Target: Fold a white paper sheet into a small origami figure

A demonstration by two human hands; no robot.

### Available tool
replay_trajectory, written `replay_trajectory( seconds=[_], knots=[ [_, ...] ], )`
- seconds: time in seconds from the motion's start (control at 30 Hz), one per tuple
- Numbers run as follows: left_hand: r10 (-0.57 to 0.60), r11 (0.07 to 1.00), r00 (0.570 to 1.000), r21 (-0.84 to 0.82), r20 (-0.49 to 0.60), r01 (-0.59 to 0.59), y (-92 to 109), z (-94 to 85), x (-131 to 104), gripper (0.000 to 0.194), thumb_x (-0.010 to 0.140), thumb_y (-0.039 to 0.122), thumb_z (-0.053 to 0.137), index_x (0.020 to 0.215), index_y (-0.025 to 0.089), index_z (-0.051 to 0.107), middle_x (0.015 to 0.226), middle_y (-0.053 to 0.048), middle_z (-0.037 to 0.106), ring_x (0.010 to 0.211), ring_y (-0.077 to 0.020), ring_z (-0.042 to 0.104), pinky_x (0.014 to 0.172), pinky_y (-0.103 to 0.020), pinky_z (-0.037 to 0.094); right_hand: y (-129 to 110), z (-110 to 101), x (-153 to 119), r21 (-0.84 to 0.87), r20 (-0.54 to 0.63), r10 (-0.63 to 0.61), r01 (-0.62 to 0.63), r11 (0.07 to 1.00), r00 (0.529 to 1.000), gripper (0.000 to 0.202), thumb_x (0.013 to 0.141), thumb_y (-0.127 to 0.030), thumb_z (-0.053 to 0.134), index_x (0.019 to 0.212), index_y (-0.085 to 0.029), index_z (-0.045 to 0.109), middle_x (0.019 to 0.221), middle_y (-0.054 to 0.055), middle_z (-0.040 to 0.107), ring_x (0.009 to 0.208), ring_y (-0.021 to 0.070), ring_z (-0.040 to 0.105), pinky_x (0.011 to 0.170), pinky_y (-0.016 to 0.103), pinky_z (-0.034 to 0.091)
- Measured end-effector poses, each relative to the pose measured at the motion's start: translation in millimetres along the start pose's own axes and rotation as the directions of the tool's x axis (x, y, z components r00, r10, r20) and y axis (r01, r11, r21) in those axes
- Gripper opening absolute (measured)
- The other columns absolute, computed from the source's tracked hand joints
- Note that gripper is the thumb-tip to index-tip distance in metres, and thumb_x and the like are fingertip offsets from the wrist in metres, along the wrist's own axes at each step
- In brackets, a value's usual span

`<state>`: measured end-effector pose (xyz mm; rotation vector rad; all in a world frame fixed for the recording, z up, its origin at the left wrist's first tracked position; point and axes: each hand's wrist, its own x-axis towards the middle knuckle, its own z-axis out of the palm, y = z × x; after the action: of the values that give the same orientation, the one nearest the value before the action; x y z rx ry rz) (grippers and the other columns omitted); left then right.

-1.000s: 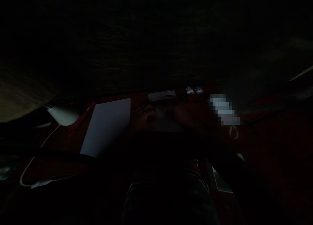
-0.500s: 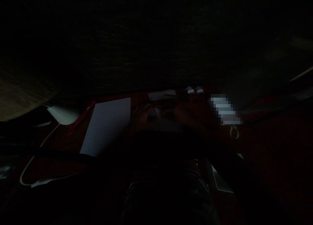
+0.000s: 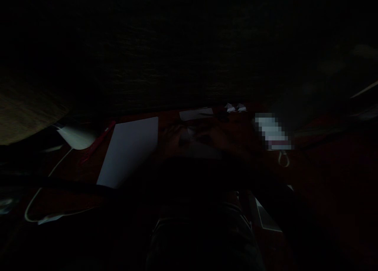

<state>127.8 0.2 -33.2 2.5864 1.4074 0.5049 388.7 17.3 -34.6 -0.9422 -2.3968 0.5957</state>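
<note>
The scene is very dark. Between my hands lies a piece of white paper (image 3: 191, 133), apparently folded, with a flatter sheet (image 3: 202, 151) or lower part of it just below. My left hand (image 3: 171, 139) grips its left side, fingers bent inward. On its right side, my right hand (image 3: 217, 138) is closed at the edge in the same way. Both sets of fingertips are dim, and the exact fold under them is hidden in shadow.
A large white sheet (image 3: 132, 149) lies left of my hands, beside a red strip-like object (image 3: 97, 141). Behind them are a small paper piece (image 3: 196, 113) and two folded paper shapes (image 3: 235, 107). A pixelated pale object (image 3: 271, 131) with a loop lies right. A white cord (image 3: 60, 163) runs left.
The raised part of the paper between my hands looks lower and smaller. My hands have barely moved, and the other things stay in place.
</note>
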Motion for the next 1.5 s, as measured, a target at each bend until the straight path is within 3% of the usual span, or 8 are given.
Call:
replay_trajectory(
  seconds=[0.43,0.7,1.27,1.5],
  knots=[
    [0.042,0.998,0.999,-0.049,-0.023,-0.043,0.3,-0.6,-0.6,0.048,0.093,0.046,0.076,0.138,0.028,0.067,0.149,-0.008,0.064,0.139,-0.0370,0.056,0.118,-0.058,0.041,3.8,1.8,0.1,0.029,-0.001,0.018,-0.018,0.999,1.000,0.030,0.088,-0.009,0.079,0.102,-0.034,0.089,0.128,0.004,0.080,0.118,0.0242,0.074,0.104,0.043,0.058],
    [0.038,0.998,0.999,-0.041,-0.014,-0.039,1.7,-1.8,-0.3,0.046,0.094,0.044,0.075,0.135,0.025,0.067,0.147,-0.009,0.066,0.137,-0.0372,0.057,0.118,-0.058,0.041,6.3,3.6,0.0,0.078,0.006,0.032,-0.033,0.996,0.999,0.027,0.090,-0.012,0.078,0.102,-0.034,0.089,0.133,0.004,0.079,0.123,0.0262,0.074,0.108,0.046,0.058],
    [0.025,1.000,0.999,-0.015,0.046,-0.024,1.0,-1.3,-1.0,0.056,0.099,0.051,0.069,0.147,0.023,0.062,0.156,-0.010,0.060,0.142,-0.0384,0.052,0.119,-0.058,0.040,1.4,1.6,-1.6,0.057,-0.005,0.022,-0.022,0.998,1.000,0.029,0.089,-0.010,0.075,0.104,-0.032,0.087,0.135,0.004,0.079,0.127,0.0262,0.073,0.109,0.044,0.058],
    [0.025,0.999,0.999,-0.032,0.032,-0.024,1.1,-0.2,-1.0,0.057,0.097,0.051,0.070,0.149,0.029,0.062,0.156,-0.008,0.060,0.141,-0.0379,0.051,0.119,-0.058,0.040,0.8,3.2,-0.5,0.042,-0.014,0.035,-0.034,0.999,0.999,0.028,0.090,-0.011,0.074,0.104,-0.031,0.086,0.128,0.003,0.080,0.123,0.0240,0.074,0.106,0.041,0.058]
  ],
)
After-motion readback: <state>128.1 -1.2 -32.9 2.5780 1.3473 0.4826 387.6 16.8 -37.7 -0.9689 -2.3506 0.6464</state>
